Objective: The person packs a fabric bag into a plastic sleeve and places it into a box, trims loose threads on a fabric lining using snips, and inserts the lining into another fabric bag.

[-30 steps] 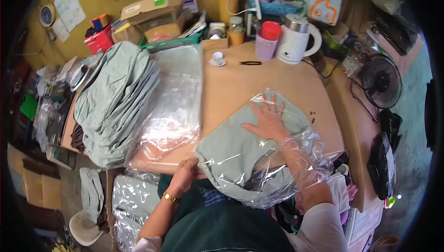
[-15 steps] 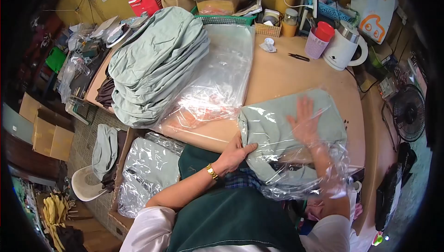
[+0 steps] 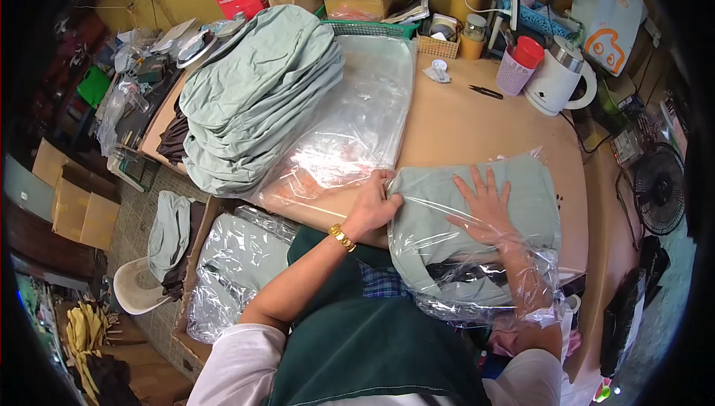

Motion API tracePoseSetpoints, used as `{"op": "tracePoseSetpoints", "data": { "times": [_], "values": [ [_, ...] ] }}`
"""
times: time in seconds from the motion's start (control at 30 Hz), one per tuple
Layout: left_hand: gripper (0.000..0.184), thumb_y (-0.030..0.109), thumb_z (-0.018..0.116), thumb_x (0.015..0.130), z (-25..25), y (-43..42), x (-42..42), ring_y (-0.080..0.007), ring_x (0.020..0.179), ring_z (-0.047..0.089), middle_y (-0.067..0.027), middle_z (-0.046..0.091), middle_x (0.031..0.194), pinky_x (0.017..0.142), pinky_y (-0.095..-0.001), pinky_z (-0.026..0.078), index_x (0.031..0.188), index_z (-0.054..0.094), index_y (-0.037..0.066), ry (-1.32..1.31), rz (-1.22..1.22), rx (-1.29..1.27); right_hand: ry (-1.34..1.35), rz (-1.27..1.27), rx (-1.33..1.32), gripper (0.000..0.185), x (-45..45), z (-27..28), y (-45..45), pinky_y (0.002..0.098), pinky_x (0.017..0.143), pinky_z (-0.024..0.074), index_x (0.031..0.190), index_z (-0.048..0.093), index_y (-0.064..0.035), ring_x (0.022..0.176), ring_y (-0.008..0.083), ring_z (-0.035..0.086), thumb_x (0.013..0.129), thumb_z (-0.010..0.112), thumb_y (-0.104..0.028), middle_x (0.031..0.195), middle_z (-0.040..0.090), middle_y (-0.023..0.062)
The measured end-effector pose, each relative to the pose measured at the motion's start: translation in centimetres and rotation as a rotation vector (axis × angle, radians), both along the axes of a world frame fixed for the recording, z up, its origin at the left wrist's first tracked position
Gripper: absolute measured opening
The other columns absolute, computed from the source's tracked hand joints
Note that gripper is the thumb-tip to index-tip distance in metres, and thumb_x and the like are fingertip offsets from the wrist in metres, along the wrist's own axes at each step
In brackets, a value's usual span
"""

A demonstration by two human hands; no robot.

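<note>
A folded grey-green garment lies inside a clear plastic bag at the table's near right edge. At its left corner my left hand, with a gold watch on the wrist, pinches the edge of the bag. My right hand is spread flat on the garment, its forearm running in through the bag's mouth under the film. Part of the garment and the crumpled bag hang over the table edge. Left of them are a tall pile of grey-green garments and a stack of flat clear bags.
Bagged garments fill a carton below left. Thread snips, a white kettle, a pink cup and a small wicker basket stand toward the back. A black fan is at far right, a white chair at left.
My left hand has moved up along the bag's left edge to its upper corner. My right hand has shifted slightly left and down, fingers now spread wider on the garment.
</note>
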State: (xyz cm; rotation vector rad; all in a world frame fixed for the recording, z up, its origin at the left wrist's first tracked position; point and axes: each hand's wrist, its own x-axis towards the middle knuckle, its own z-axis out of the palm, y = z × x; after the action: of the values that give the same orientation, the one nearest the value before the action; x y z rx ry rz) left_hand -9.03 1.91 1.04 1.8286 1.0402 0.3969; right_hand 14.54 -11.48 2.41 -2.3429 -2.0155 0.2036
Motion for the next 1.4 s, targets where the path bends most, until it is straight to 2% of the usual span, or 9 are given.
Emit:
{"op": "tracePoseSetpoints", "data": {
  "times": [0.17, 0.3, 0.37, 0.67, 0.83, 0.9, 1.2, 1.3, 1.4],
  "values": [
    [0.032, 0.006, 0.049, 0.095, 1.5, -1.8, -1.1, -0.0144, 0.095, 0.062, -0.0105, 0.062, 0.109, 0.081, -0.0281, 0.052, 0.125, 0.048, -0.002, -0.718, 0.032, -0.758, -0.016, -0.114, 0.450, 0.082, 6.7, -2.9, -0.4, 0.0680, 0.110, 0.0096, 0.148, 0.032, -0.0113, 0.145, 0.0398, 0.013, 0.085, 0.060, -0.055, 0.156, 0.016, 0.0219],
    [0.034, 0.015, 0.052, 0.096, 0.6, -2.2, -2.5, -0.0199, 0.105, 0.061, -0.0110, 0.060, 0.119, 0.091, -0.0353, 0.053, 0.125, 0.052, -0.003, -0.562, -0.009, -1.008, 0.072, -0.150, 0.357, 0.084, 7.4, -2.5, -1.0, 0.0674, 0.111, 0.0087, 0.147, 0.033, -0.0074, 0.144, 0.0412, 0.015, 0.084, 0.059, -0.057, 0.155, 0.018, 0.0250],
    [0.038, 0.022, 0.055, 0.097, 1.7, -1.7, -2.2, -0.0197, 0.105, 0.062, -0.0111, 0.060, 0.121, 0.092, -0.0353, 0.053, 0.127, 0.051, -0.002, -0.433, 0.116, -1.005, -0.100, -0.109, -0.010, 0.085, 5.9, 1.0, -0.5, 0.0674, 0.110, 0.0085, 0.147, 0.033, -0.0078, 0.144, 0.0426, 0.015, 0.084, 0.058, -0.059, 0.154, 0.018, 0.0276],
    [0.020, -0.001, 0.071, 0.083, -0.4, -2.2, -1.6, -0.0123, 0.082, 0.066, -0.0077, 0.069, 0.093, 0.073, -0.0258, 0.054, 0.102, 0.064, 0.000, -0.563, 0.121, -0.732, 0.020, -0.210, 0.494, 0.095, 9.5, -4.3, 1.5, 0.0543, 0.115, 0.0132, 0.146, 0.030, 0.0001, 0.143, 0.0412, 0.016, 0.082, 0.057, -0.065, 0.152, 0.021, 0.0288],
    [0.022, 0.002, 0.079, 0.078, 1.6, -1.4, -1.7, -0.0079, 0.074, 0.062, -0.0036, 0.068, 0.086, 0.063, -0.0232, 0.050, 0.083, 0.058, 0.006, -0.379, -0.041, -0.814, 0.023, -0.189, 0.241, 0.096, 9.8, -1.5, 1.9, 0.0471, 0.116, 0.0176, 0.145, 0.029, 0.0024, 0.143, 0.0412, 0.017, 0.082, 0.058, -0.064, 0.152, 0.023, 0.0264],
    [0.018, 0.009, 0.077, 0.082, 4.1, -0.9, -1.3, -0.0079, 0.072, 0.061, -0.0016, 0.067, 0.083, 0.063, -0.0240, 0.050, 0.089, 0.061, 0.004, 0.041, -0.209, -0.751, 0.067, -0.180, 0.211, 0.096, 10.5, -1.2, 2.4, 0.0467, 0.116, 0.0183, 0.145, 0.030, 0.0029, 0.143, 0.0408, 0.018, 0.082, 0.059, -0.064, 0.152, 0.024, 0.0251],
    [0.038, 0.036, 0.052, 0.101, 2.5, -0.1, -2.3, -0.0037, 0.063, 0.051, 0.0060, 0.056, 0.070, 0.056, -0.0239, 0.043, 0.094, 0.067, 0.002, -0.110, -0.194, -0.462, -0.058, 0.022, 0.184, 0.084, -0.7, -0.9, -7.0, 0.0628, 0.112, 0.0112, 0.147, 0.030, -0.0044, 0.144, 0.0405, 0.017, 0.085, 0.060, -0.051, 0.155, 0.019, 0.0237],
    [0.038, 0.036, 0.051, 0.101, 4.1, -0.7, -3.6, -0.0023, 0.061, 0.040, 0.0075, 0.051, 0.069, 0.053, -0.0234, 0.035, 0.085, 0.065, 0.004, -0.120, -0.110, -0.293, 0.132, 0.163, -0.078, 0.076, -2.8, 3.8, -11.2, 0.0577, 0.115, 0.0101, 0.147, 0.034, -0.0062, 0.145, 0.0389, 0.017, 0.088, 0.059, -0.047, 0.155, 0.020, 0.0232],
    [0.032, 0.033, 0.055, 0.099, 4.9, 2.6, -2.3, -0.0031, 0.061, 0.043, 0.0072, 0.054, 0.071, 0.054, -0.0234, 0.037, 0.090, 0.066, 0.004, -0.129, -0.006, -0.041, 1.139, 0.178, -0.030, 0.074, 4.4, 5.1, -9.4, 0.0491, 0.115, 0.0222, 0.148, 0.031, -0.0057, 0.141, 0.0327, 0.029, 0.095, 0.048, -0.054, 0.154, 0.027, 0.0191]
  ]
}}
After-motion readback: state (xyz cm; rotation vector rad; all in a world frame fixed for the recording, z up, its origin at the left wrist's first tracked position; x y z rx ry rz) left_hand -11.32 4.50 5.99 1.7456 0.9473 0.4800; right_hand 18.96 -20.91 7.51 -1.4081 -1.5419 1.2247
